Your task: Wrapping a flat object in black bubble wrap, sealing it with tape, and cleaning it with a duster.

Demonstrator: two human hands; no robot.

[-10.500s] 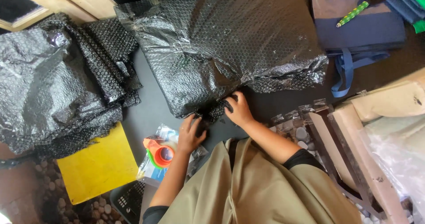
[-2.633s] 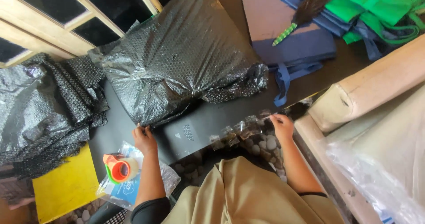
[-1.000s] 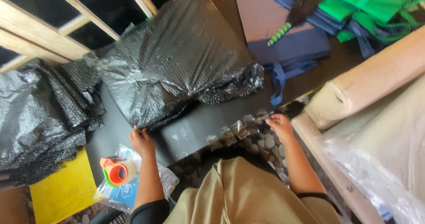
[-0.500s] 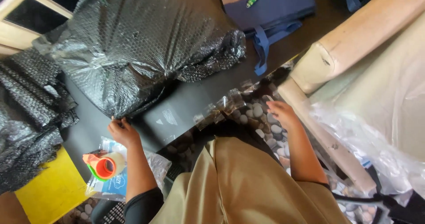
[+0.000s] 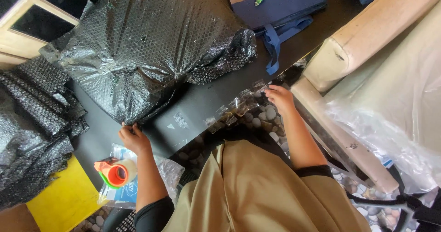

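A big parcel wrapped in black bubble wrap (image 5: pixel 151 48) lies on a black table (image 5: pixel 202 106). My left hand (image 5: pixel 133 138) pinches the parcel's near left corner of wrap at the table's front edge. My right hand (image 5: pixel 278 96) rests farther right on the table's front edge, fingertips on one of several clear tape strips (image 5: pixel 239 104) stuck along that edge. An orange and green tape dispenser (image 5: pixel 115 172) lies just below my left hand on a clear plastic bag (image 5: pixel 161 172).
A heap of loose black bubble wrap (image 5: pixel 32 135) lies at the left, above a yellow sheet (image 5: pixel 64 202). Dark blue bags with straps (image 5: pixel 280 11) sit behind the parcel. A beige padded chair under clear plastic (image 5: pixel 390 85) stands at the right. Pebbles cover the floor.
The view has swung so the parcel and table sit higher and more left. My left hand stays on the wrap's corner. My right hand stays at the tape strips on the edge.
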